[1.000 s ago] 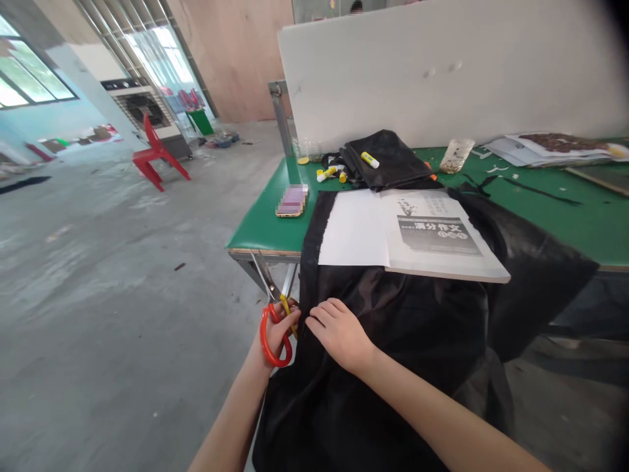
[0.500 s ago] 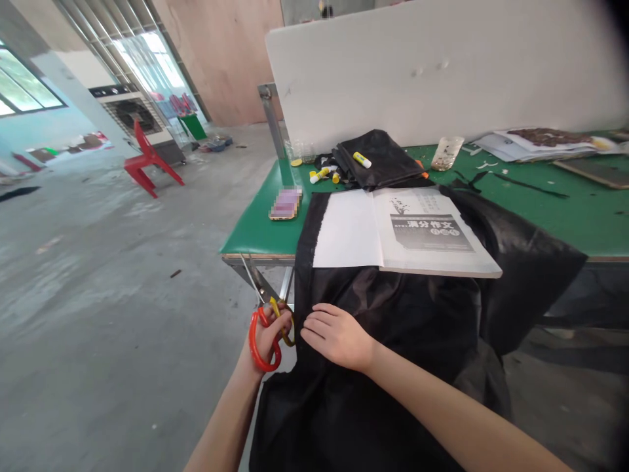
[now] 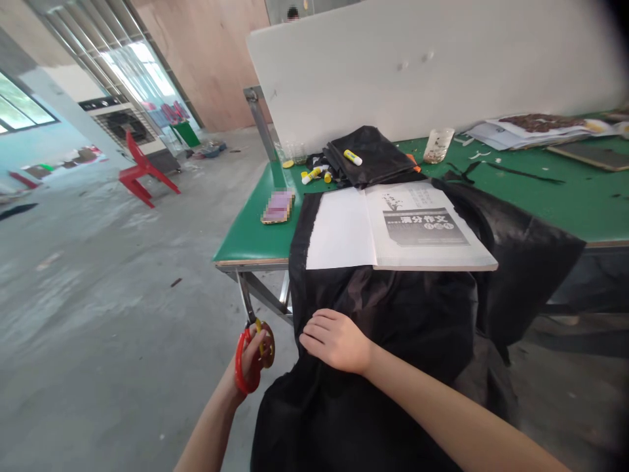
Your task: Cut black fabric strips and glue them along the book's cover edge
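Note:
My left hand [image 3: 253, 351] is closed round the handles of scissors [image 3: 248, 373], red and yellow, left of the black cloth [image 3: 344, 406]. The blades point up toward the table's front edge. On the cloth's left part rests my right hand [image 3: 337, 341], its fingers together and bent over the fabric; the fingertips press at a fold. An open book [image 3: 339, 229] with a grey printed block lies on the cloth at the table's edge, beyond my right hand. The cloth hangs down from the table.
On the green table [image 3: 250, 229] are a phone [image 3: 278, 206], glue sticks [image 3: 352, 157], folded black cloth [image 3: 376, 147], a clear cup [image 3: 438, 145] and papers [image 3: 506, 134]. A white board [image 3: 417, 72] stands behind. A red chair [image 3: 142, 170] is on the floor at left.
My left hand has moved left and down, away from the cloth, and the scissor blades have come closer together. My right hand stays on the cloth. The view has shifted slightly.

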### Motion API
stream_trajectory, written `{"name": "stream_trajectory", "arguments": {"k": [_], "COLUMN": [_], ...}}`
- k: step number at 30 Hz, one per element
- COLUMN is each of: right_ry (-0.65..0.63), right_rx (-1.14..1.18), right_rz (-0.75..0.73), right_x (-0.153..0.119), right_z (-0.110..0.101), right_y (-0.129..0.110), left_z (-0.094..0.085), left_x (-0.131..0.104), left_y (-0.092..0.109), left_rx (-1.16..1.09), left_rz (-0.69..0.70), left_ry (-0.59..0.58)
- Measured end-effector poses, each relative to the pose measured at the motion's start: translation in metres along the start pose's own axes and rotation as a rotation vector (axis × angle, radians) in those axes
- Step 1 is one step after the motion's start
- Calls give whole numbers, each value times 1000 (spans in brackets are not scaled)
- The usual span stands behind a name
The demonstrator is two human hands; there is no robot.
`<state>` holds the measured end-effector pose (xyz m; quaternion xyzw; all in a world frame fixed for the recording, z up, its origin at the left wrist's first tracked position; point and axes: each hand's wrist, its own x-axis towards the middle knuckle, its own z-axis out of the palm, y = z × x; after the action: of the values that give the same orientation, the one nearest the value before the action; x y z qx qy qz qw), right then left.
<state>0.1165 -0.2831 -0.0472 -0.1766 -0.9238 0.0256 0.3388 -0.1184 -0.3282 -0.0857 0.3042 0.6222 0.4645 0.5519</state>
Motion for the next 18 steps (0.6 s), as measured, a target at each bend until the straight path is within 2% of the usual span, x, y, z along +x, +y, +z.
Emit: {"name": "stream_trajectory", "arguments": {"k": [3,9,13,15,18], "right_ry": [-36,-80,-63,-49,-35], "right_rx": [-14,-54,-73,-76,-84], "right_rz": [-35,-64,-56,-60,-76], "right_x": [-1,-1,-2,-3,-3], "right_z": [0,1,1,1,2], "right_y": [2,2,2,2,3], "left_z": [-2,-14,-25,-33,-50], "left_x": [0,-4,-10,-11,-8], "left_y": [-6,-1,18,31,52], "left_rx": [-42,203,358,408,497], "left_rz": [-1,-11,108,153,128], "left_ry": [-60,-137,-235,-335,-505]}}
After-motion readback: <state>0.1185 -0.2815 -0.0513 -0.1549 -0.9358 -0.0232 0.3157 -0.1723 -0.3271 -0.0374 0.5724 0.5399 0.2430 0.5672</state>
